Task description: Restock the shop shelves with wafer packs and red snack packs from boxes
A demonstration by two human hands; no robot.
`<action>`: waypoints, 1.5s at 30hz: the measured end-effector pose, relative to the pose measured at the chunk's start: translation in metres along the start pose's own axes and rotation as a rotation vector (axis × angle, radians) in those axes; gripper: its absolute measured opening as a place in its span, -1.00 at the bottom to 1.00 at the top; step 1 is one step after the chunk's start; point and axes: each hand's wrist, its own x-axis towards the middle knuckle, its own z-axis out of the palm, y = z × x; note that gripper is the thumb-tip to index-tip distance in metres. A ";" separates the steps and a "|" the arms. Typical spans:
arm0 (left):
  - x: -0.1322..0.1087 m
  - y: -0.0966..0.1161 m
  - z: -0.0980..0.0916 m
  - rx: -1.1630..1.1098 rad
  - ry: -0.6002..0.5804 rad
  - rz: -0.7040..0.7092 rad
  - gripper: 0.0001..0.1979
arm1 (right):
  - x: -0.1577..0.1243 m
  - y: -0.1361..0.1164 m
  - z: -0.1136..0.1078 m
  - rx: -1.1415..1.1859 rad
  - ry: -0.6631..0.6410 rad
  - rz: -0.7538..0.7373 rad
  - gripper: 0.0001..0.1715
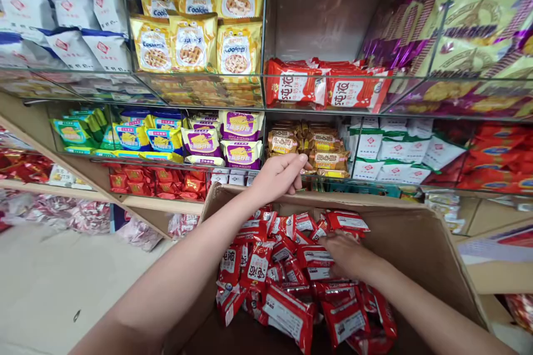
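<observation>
My left hand (282, 176) hangs over the far rim of a cardboard box (410, 219), its fingers curled in and nothing visible in them. Just beyond it, on the lower shelf, sit brown snack packs (328, 152). Inside the box my right hand (345, 255) reaches down among red biscuit packets (287, 313) and touches some of them. Its fingers are blurred and partly hidden, so whether they grip a packet cannot be made out. The packets lie loose in a heap, turned various ways. Matching red packets (306, 86) stand in a clear upper shelf compartment, low against its front panel.
Yellow cookie bags (191, 41), white-and-blue bags (73, 50) and purple-and-cream bags (470, 28) fill neighbouring compartments. Below are purple soda biscuit packs (241, 138) and white-and-green packs (400, 150). Clear panels (265, 28) divide the shelves. Pale floor (45, 288) shows at left.
</observation>
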 end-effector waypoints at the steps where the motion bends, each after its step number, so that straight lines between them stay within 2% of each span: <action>1: 0.000 0.000 0.000 -0.007 0.004 -0.005 -0.60 | -0.004 -0.001 -0.004 -0.006 0.010 -0.004 -0.48; 3: -0.002 0.001 -0.001 -0.039 -0.001 -0.011 -0.64 | -0.016 -0.001 -0.017 0.041 0.034 -0.016 -0.50; 5: -0.006 0.004 -0.004 -0.085 -0.041 0.011 -0.69 | -0.032 0.000 -0.035 0.182 0.083 -0.063 -0.50; 8: -0.013 0.011 -0.007 -0.088 -0.197 0.115 -0.66 | -0.054 -0.002 -0.063 0.479 0.143 -0.251 -0.57; 10: -0.016 0.013 -0.008 0.014 -0.300 0.205 -0.63 | -0.063 -0.009 -0.077 0.647 0.164 -0.343 -0.60; 11: -0.017 0.014 -0.008 0.084 -0.309 0.231 -0.63 | -0.064 -0.014 -0.081 0.724 0.189 -0.348 -0.61; 12: -0.017 0.014 -0.007 0.150 -0.274 0.242 -0.64 | -0.064 -0.019 -0.084 0.793 0.244 -0.321 -0.60; 14: -0.016 0.012 -0.004 0.218 -0.113 0.221 -0.68 | -0.058 -0.028 -0.088 0.879 0.447 -0.197 -0.58; 16: -0.014 0.009 -0.001 0.190 0.063 0.178 -0.66 | -0.048 -0.037 -0.091 0.926 0.695 -0.083 -0.60; 18: -0.012 0.006 0.000 0.112 0.161 0.126 -0.64 | -0.037 -0.045 -0.095 0.962 0.881 -0.027 -0.61; 21: -0.012 0.004 -0.001 -0.037 0.209 -0.029 -0.60 | -0.027 -0.055 -0.101 1.021 0.990 -0.023 -0.58; 24: -0.012 0.003 -0.002 -0.071 0.216 -0.127 -0.56 | -0.023 -0.056 -0.105 1.062 0.930 -0.050 -0.57; 29: -0.013 0.003 -0.005 0.123 0.274 0.055 -0.62 | -0.030 -0.043 -0.108 0.867 0.815 -0.235 -0.66; 32: -0.015 0.004 -0.006 -0.006 0.217 0.076 -0.59 | -0.053 -0.038 -0.119 0.745 0.723 -0.242 -0.69; 33: -0.016 0.004 -0.006 -0.088 0.200 0.066 -0.56 | -0.064 -0.038 -0.128 0.661 0.759 -0.230 -0.71; 34: -0.016 0.003 -0.007 -0.169 0.195 0.053 -0.53 | -0.077 -0.037 -0.140 0.567 0.851 -0.217 -0.70; 36: -0.017 0.002 -0.008 -0.289 0.209 0.035 -0.51 | -0.102 -0.035 -0.174 0.371 1.137 -0.153 -0.64; 38: -0.017 0.000 -0.009 -0.314 0.218 0.030 -0.54 | -0.119 -0.033 -0.214 0.182 1.392 -0.021 -0.60; 39: -0.017 0.000 -0.009 -0.289 0.207 0.034 -0.55 | -0.122 -0.032 -0.234 0.051 1.400 0.019 -0.62; 40: -0.017 -0.001 -0.009 -0.250 0.188 0.038 -0.56 | -0.122 -0.030 -0.252 -0.056 1.359 0.043 -0.68; 42: -0.017 0.000 -0.008 -0.153 0.135 0.051 -0.57 | -0.111 -0.027 -0.281 -0.220 1.178 0.042 -0.78; 45: -0.018 0.000 -0.008 -0.049 0.091 0.065 -0.58 | -0.085 -0.024 -0.302 -0.347 0.920 0.056 -0.85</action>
